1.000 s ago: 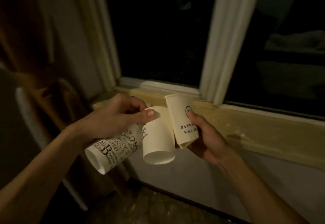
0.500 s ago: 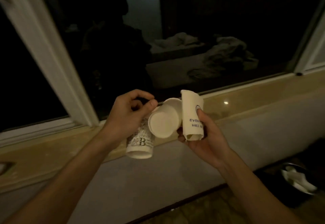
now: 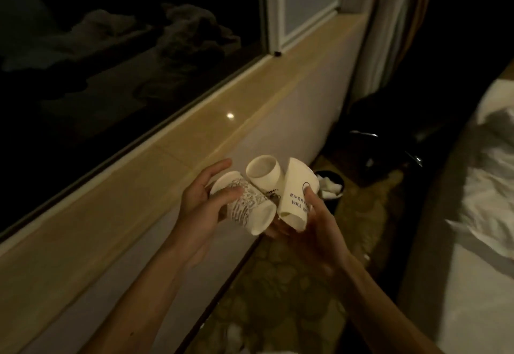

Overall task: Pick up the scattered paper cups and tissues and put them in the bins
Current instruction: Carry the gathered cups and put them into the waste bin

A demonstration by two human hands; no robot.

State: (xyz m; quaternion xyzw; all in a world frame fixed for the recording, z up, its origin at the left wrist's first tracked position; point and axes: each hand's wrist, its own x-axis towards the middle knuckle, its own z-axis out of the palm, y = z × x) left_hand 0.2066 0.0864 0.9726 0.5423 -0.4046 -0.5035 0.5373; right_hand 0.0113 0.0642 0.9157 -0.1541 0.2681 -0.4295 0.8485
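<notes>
Cups bunched between both hands, three of them, held in the air beside the windowsill. The left hand has its fingers curled loosely round the patterned cup, which lies on its side, long axis running left to right. The right hand grips the lettered cup with its thumb on the print, that cup tilted with its torn mouth toward the floor. A plain cup is wedged between the two; which hand carries it I cannot tell. Ahead and slightly right of the lettered cup, down on the patterned floor, sits a dark bin with white tissues already inside. The right hand is nearer it. White bed along the right.
</notes>
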